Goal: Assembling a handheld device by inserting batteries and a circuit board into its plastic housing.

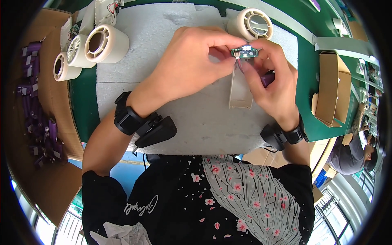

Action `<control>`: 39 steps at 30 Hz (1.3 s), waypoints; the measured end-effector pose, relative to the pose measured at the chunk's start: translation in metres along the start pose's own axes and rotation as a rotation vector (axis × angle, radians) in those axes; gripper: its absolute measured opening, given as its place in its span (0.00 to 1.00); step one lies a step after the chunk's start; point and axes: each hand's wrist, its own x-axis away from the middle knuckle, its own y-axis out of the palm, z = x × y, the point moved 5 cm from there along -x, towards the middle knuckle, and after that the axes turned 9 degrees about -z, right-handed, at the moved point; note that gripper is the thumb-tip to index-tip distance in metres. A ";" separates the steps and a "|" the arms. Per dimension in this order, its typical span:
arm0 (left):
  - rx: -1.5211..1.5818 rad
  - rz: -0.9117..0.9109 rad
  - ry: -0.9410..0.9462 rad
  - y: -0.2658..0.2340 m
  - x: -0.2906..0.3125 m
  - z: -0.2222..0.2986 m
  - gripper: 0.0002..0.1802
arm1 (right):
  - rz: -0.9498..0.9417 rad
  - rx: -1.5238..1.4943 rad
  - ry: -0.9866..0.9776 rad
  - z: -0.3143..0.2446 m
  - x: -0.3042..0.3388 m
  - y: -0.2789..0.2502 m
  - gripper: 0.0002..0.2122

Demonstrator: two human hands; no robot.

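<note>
A small green circuit board [245, 51] with white and tan parts is pinched between the fingertips of both hands above the work mat. My left hand [194, 61] holds its left end between thumb and forefinger. At its right end, the thumb and forefinger of my right hand [275, 77] are closed on it. A purple cylindrical cell [267, 78] shows partly within my right hand's curled fingers. Reddish wire shows just under the board. Below lies a long cream plastic shell [241, 94], its upper part hidden by the hands.
A pale foam mat [163, 18] covers the green bench [304, 114]. One round cream housing [250, 24] stands beyond my hands; several more [107, 43] are at the back left. A cardboard box [61, 122] holds purple cells. An open carton [332, 90] sits right, near another person [349, 157].
</note>
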 end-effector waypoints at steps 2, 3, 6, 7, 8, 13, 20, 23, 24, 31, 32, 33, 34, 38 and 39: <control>-0.072 -0.089 0.010 0.001 0.000 0.002 0.17 | 0.008 0.001 0.011 0.000 0.000 -0.001 0.17; -0.109 -0.134 0.015 0.003 0.000 0.003 0.19 | 0.015 0.020 -0.010 0.000 0.000 -0.002 0.16; -0.150 -0.131 0.043 0.002 0.000 0.005 0.19 | 0.028 0.055 -0.054 -0.002 0.000 -0.003 0.16; -0.170 -0.130 0.058 0.002 0.000 0.006 0.20 | 0.036 0.052 -0.039 -0.001 0.001 -0.003 0.16; -0.170 -0.130 0.057 0.002 0.000 0.005 0.20 | 0.044 0.049 -0.023 0.000 0.001 -0.003 0.16; -0.119 -0.080 0.055 0.001 0.001 0.003 0.19 | 0.084 0.047 -0.002 0.001 0.001 -0.004 0.15; -0.246 -0.048 0.110 0.001 0.002 0.006 0.16 | 0.105 0.083 0.011 0.000 0.001 -0.006 0.15; -0.236 -0.040 0.095 0.001 0.002 0.005 0.16 | 0.107 0.089 0.002 0.000 0.000 -0.005 0.16; -0.235 -0.040 0.095 0.002 0.002 0.005 0.16 | 0.106 0.093 -0.006 -0.001 0.000 -0.006 0.16; -0.265 -0.049 0.121 0.002 0.001 0.006 0.15 | 0.104 0.070 -0.035 0.001 0.000 -0.005 0.15; -0.264 -0.049 0.120 0.002 0.001 0.006 0.15 | 0.099 0.060 -0.033 0.001 0.000 -0.005 0.15; -0.262 -0.052 0.117 0.003 0.001 0.006 0.15 | 0.095 0.051 -0.031 0.001 0.000 -0.005 0.15; -0.261 -0.056 0.113 0.003 0.001 0.006 0.14 | 0.095 0.050 -0.031 0.001 0.000 -0.005 0.15; -0.276 -0.067 0.100 0.002 0.001 0.008 0.14 | 0.086 0.040 -0.029 0.002 0.000 -0.004 0.15; -0.286 -0.069 0.096 0.001 0.001 0.009 0.14 | 0.087 0.040 -0.032 0.002 0.000 -0.004 0.15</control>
